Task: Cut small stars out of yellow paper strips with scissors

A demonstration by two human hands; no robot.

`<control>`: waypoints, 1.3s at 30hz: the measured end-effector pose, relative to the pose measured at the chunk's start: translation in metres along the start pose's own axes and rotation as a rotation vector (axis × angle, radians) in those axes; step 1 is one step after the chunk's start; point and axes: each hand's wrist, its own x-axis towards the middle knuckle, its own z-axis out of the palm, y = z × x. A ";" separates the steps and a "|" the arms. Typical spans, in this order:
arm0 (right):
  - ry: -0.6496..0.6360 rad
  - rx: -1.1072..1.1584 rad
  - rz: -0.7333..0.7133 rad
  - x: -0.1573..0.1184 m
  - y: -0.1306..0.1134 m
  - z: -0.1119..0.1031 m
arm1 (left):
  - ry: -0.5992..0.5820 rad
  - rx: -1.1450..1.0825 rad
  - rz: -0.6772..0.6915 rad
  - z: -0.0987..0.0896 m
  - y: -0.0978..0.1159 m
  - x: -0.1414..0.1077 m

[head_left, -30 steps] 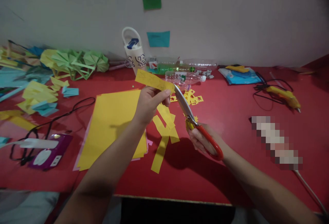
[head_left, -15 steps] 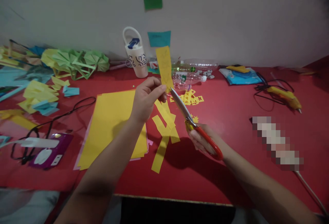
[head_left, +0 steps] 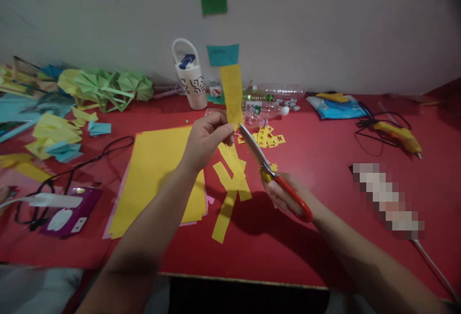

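My left hand (head_left: 209, 138) pinches the lower end of a yellow paper strip (head_left: 232, 90), which stands upright with faint pencil lines on it. Red-handled scissors (head_left: 264, 165) are in my right hand (head_left: 281, 194), their tips touching or very near the strip's lower right edge beside my left fingertips. Below my hands, several cut yellow strips (head_left: 225, 215) lie crossed on the red table (head_left: 273, 251). Small yellow pieces with star-shaped holes (head_left: 268, 137) lie behind the scissors, and a few cut-out stars (head_left: 274, 166) are partly hidden by them.
Yellow sheets (head_left: 158, 175) lie stacked at left, near a purple box (head_left: 77, 213) and black cord. Plastic bottles (head_left: 264, 110) and a white tumbler (head_left: 192, 86) stand or lie along the wall. At right are a yellow glue gun (head_left: 398, 136) and a blurred-out object (head_left: 387, 201) with a cable.
The yellow strip has tilted slightly right and its top sits a little differently against the blue note. The scissors have barely moved. Part of another person's hand appears at the far left edge.
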 end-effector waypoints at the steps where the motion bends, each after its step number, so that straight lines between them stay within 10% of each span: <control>1: -0.013 -0.002 0.002 0.000 0.000 -0.001 | -0.014 -0.002 -0.004 -0.002 0.000 0.000; 39: -0.103 -0.094 0.039 -0.001 -0.008 -0.005 | -0.132 0.024 -0.106 -0.018 0.002 0.004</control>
